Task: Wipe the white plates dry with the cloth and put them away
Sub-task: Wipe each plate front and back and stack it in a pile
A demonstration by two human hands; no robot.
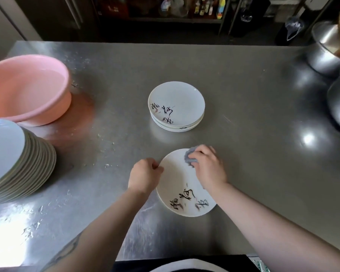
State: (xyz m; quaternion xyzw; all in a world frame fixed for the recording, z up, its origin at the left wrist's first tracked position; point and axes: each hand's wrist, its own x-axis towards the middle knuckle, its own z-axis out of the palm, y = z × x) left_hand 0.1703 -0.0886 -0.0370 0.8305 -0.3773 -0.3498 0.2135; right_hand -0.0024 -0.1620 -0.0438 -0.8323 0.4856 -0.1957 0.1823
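**Fingers clamp plate rim as cloth works the far edge**

Fingers (155,167) of the left hand (144,176) pinch the nine o'clock rim of a white plate (177,185), apparently to keep it from sliding or turning on the steel counter (253,118) while it is wiped. At the plate's one o'clock edge, the right hand (209,167) curls around a bunched grey cloth (189,157) and presses it down on the plate. The plate sits at six o'clock on the counter, directly before the person; it is glossy white with dark brush lettering near its lower rim. A short stack of matching plates (177,107) waits at twelve o'clock, likely the finished pile. At nine o'clock stand a taller stack (18,160) and a pink basin (28,91).
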